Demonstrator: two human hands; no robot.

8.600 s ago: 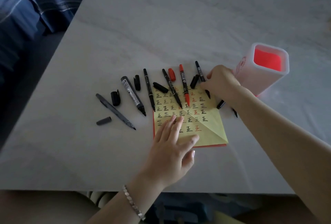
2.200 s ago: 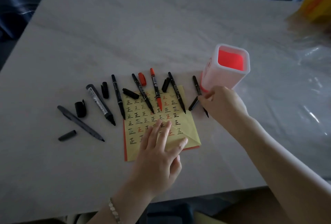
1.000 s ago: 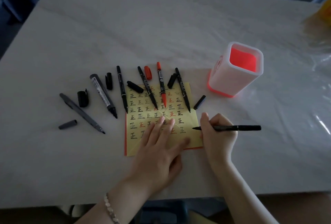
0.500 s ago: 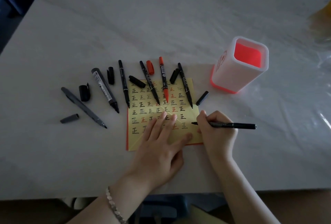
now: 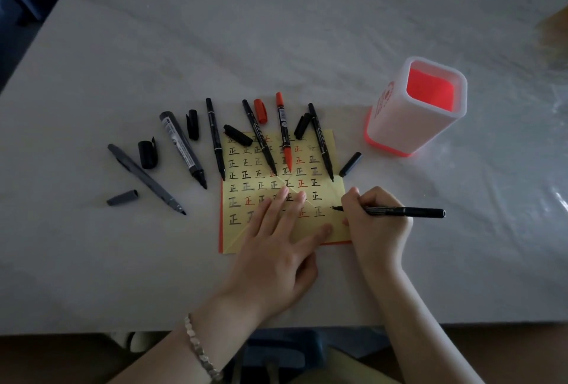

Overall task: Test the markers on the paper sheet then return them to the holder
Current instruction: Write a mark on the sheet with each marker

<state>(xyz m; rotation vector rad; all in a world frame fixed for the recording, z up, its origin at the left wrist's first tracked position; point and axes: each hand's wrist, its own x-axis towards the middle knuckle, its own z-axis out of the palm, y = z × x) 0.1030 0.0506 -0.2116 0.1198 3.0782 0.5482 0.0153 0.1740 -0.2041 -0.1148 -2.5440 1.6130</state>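
Note:
A yellow paper sheet [image 5: 246, 231] covered with rows of written marks lies on the table. My left hand [image 5: 278, 243] presses flat on its lower half, fingers straight. My right hand [image 5: 373, 220] grips a thin black marker [image 5: 405, 212], its tip on the sheet's right edge. Several uncapped markers lie fanned along the sheet's top and left: a red marker [image 5: 283, 130], a thick black marker [image 5: 181, 145] and a grey pen [image 5: 144, 177] among them. The white holder [image 5: 408, 120] with a red inside stands upright to the right.
Loose caps lie among the markers: a red cap [image 5: 260, 110], a black cap [image 5: 350, 164] right of the sheet, a grey cap [image 5: 122, 198] at far left. Clear plastic film [image 5: 522, 168] covers the table's right side. The table's near edge [image 5: 92, 330] runs close below my wrists.
My right hand picked the thin black marker up from beside the holder and brought it down to the sheet's right edge. My left hand has stayed pressed on the sheet.

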